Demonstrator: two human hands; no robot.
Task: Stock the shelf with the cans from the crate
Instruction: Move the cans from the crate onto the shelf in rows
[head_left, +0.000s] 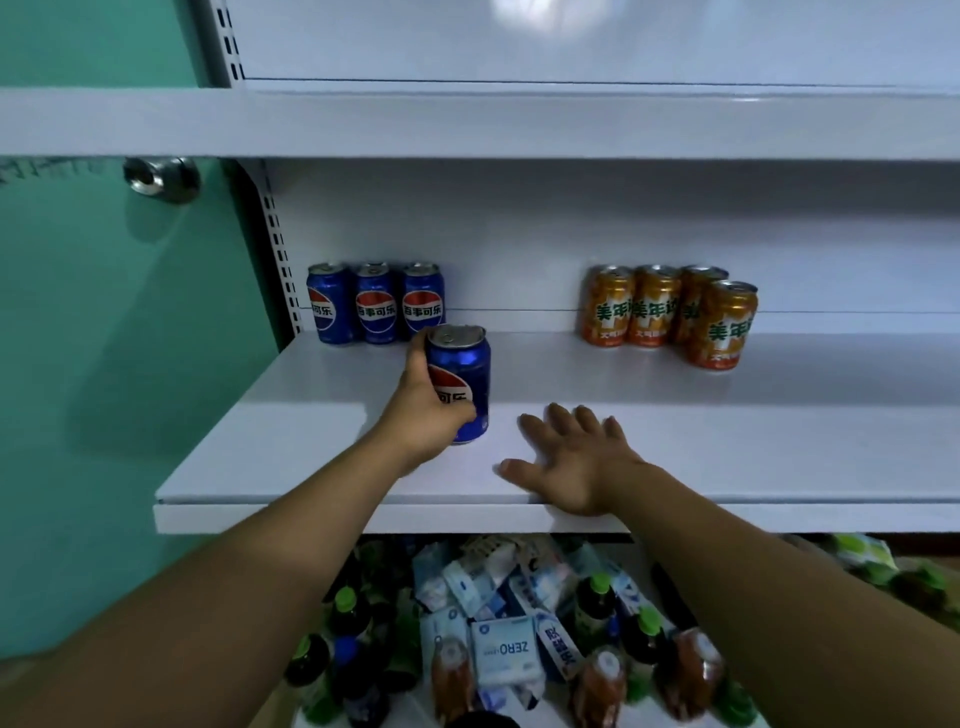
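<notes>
My left hand (426, 410) grips a blue cola can (464, 364) that stands upright on the white shelf (311, 452), in front of a row of three blue cola cans (375, 304) at the back left. Several orange soda cans (670, 312) stand at the back right. My right hand (576, 462) rests flat on the shelf near its front edge, fingers spread, holding nothing.
An upper white shelf (467, 122) overhangs the working shelf. Below the front edge lies a heap of bottles with green caps (597, 597) and white-blue packets (501, 649). A green door with a metal knob (161, 179) stands to the left.
</notes>
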